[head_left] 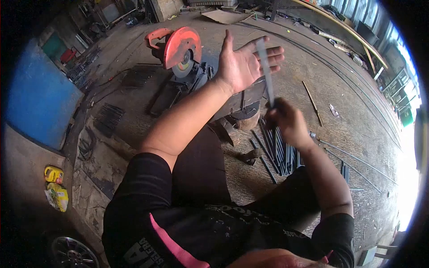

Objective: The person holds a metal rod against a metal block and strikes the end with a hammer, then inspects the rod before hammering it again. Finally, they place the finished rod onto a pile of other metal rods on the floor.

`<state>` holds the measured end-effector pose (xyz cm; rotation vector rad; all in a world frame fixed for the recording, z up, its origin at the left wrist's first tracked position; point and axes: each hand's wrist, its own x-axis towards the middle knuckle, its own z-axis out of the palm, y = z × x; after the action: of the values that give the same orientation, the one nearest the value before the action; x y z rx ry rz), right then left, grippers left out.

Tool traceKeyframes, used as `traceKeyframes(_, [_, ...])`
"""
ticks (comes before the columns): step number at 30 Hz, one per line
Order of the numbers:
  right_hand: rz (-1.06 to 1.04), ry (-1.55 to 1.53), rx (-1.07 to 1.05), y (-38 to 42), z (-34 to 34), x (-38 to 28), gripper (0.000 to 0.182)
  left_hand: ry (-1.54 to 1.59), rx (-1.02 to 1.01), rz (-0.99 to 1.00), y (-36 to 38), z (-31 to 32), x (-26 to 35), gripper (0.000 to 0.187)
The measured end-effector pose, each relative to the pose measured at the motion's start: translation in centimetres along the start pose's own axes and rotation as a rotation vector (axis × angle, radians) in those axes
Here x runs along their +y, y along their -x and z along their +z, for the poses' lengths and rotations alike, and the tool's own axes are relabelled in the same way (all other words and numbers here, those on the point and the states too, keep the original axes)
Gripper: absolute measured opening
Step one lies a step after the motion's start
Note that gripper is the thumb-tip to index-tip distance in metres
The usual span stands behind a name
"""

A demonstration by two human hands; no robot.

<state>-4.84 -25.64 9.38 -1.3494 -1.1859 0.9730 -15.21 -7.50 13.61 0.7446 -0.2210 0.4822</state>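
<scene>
My left hand (243,67) is raised with the palm showing and the fingers spread. My right hand (290,127), lower and to the right, is closed round the dark grip end of a long flat grey blade (267,73). Motion smears the blade, which points up and overlaps the fingers of my left hand in this view. Just left of my left hand stands an orange cut-off saw (183,47) with a round disc. Below my right hand, several dark steel rods (279,152) lie in a loose pile on the floor.
A short piece with a rounded end (252,155) lies left of the rods. Long thin bars (353,163) stretch across the floor at the right. More short rods (108,119) lie at the left. A blue panel (42,96), yellow packets (57,196) and a spoked wheel (73,252) line the left side.
</scene>
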Motion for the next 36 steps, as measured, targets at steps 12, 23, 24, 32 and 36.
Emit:
traceKeyframes(12, [-0.190, -0.973, 0.337, -2.1, -3.0, -1.4, 0.019, 0.090, -0.008, 0.077, -0.1, 0.8, -0.1, 0.087])
traceKeyframes(23, [-0.258, -1.085, 0.195, -2.8, -2.5, 0.0, 0.026, 0.150, -0.052, 0.234, 0.9, 4.4, 0.0, 0.076])
traceKeyframes(24, [-0.256, -1.085, 0.192, -2.7, -1.9, -0.6, 0.026, 0.166, -0.046, 0.255, 0.9, 4.3, 0.1, 0.074])
traceKeyframes(32, [-0.142, -0.906, 0.042, -2.6, -2.3, -0.6, 0.038, 0.156, -0.072, 0.304, 1.5, 5.1, 0.8, 0.069])
traceKeyframes(36, [-0.143, -0.918, 0.209, -3.0, -1.3, -0.6, 0.035, 0.153, -0.029, 0.312, 1.3, 4.5, 0.8, 0.068])
